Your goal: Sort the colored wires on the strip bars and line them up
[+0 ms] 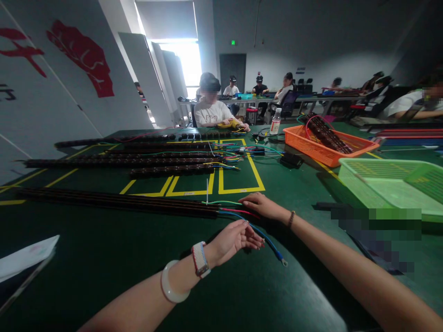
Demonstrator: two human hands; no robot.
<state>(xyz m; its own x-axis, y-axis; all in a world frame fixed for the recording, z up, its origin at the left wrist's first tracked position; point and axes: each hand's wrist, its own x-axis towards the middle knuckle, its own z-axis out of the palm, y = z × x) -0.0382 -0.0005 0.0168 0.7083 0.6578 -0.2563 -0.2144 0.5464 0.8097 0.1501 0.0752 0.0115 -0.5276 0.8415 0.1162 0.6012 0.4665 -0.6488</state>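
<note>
A long dark wire bundle (pixel 121 201) lies across the near part of the green table, a white cable tie (pixel 207 191) standing up near its right end. From that end come a green wire (pixel 224 202), a red wire (pixel 235 211) and a blue wire (pixel 268 240) with a metal ring terminal (pixel 284 263). My right hand (pixel 261 205) rests over the green and red wires, fingers stretched to the left; the contact under it is hidden. Just below, my left hand (pixel 235 242) is open with loosely bent fingers, palm turned right, its thumb near the blue wire.
More dark bundles (pixel 104 161) lie beyond, over yellow tape outlines (pixel 242 190). An orange basket (pixel 330 159) and a green basket (pixel 391 184) stand at right, near a bottle (pixel 275 122). Papers (pixel 27 258) lie at left. A person (pixel 211 108) sits across the table.
</note>
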